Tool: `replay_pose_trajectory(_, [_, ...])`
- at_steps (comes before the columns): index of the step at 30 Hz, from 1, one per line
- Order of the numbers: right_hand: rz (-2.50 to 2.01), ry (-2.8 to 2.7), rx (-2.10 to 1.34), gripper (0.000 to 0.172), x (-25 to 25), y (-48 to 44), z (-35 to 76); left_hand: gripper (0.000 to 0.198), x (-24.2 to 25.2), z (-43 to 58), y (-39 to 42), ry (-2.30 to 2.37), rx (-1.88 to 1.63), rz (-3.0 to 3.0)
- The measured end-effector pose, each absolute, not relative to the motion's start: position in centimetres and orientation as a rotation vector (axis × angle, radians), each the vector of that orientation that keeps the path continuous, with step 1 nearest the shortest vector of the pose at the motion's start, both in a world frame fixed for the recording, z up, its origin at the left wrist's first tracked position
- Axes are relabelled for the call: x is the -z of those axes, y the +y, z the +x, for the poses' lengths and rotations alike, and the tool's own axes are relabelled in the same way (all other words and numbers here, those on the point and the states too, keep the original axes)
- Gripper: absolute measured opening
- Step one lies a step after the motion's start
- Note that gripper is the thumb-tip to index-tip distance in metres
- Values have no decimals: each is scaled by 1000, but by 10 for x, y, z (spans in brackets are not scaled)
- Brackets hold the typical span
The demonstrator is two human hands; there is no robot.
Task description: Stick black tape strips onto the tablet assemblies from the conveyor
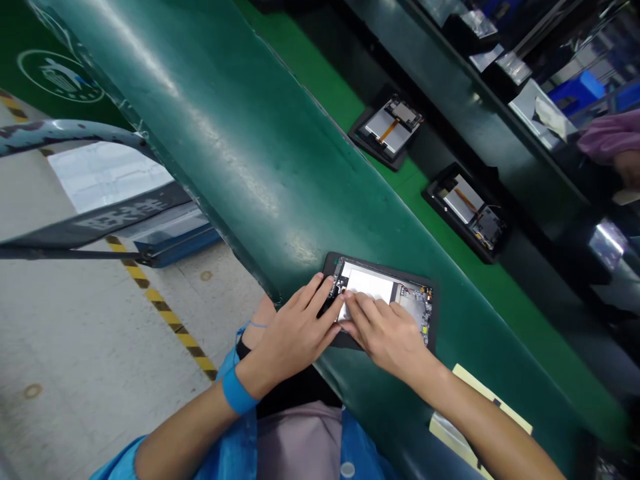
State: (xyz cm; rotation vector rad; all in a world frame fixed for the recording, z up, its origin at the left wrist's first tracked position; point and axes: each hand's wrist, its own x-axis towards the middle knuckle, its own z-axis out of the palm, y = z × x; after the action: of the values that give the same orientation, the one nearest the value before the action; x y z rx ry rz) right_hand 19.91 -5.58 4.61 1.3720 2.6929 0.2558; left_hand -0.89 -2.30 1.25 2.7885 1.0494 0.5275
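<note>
While the left hand and right hand meet over 1 end of the opened tablet, just below the frame's centre on the counter, the step looks like fitting work; whether they pinch anything, I cannot tell. Next probably needs gentle pressure.

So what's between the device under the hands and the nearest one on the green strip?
Head view: from the near device to the far one, only green benchtop, then green strip; nothing visible lying between.

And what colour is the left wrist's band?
The wristband is blue, best seen in the head view.
</note>
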Motion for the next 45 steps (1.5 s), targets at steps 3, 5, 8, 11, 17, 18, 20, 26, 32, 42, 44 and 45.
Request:
replay_pose_trajectory(3, [1355,2678,-233,50,-48,-56,199,40,-10,-10,-22,1023,-558,2775])
replay_pose_trajectory(5, [1353,2679,-236,50,-49,-55,199,41,-8,-10,-22,1011,-565,2776])
replay_pose_trajectory(8, [1353,2698,-249,49,-50,-55,199,42,-10,-9,-21,1004,-549,2806])
replay_pose_trajectory(11, [1346,2715,-234,50,-50,-55,201,41,-14,-7,-21,1020,-519,2827])
replay_pose_trajectory(17, [1270,2744,-169,46,-51,-51,204,37,-17,-7,-22,1040,-504,2799])
replay_pose_trajectory(18, [1245,2761,-176,46,-51,-50,205,36,-17,-7,-22,1039,-512,2799])
replay_pose_trajectory(20, [1201,2783,-200,45,-52,-47,207,36,-17,-8,-23,1036,-528,2804])
replay_pose_trajectory(26, [1170,2789,-237,44,-53,-43,212,36,-18,-7,-22,1038,-529,2783])
replay_pose_trajectory(32, [1144,2768,-239,44,-54,-42,211,38,-15,-7,-21,1007,-527,2800])
replay_pose_trajectory(42, [1026,2858,-95,35,-54,-26,229,39,-14,-9,-21,981,-516,2768])
replay_pose_trajectory(44, [1019,2850,-23,37,-54,-21,235,38,-15,-9,-20,986,-510,2774])
replay_pose_trajectory(45, [1019,2848,12,38,-54,-20,237,37,-15,-9,-20,990,-505,2777])
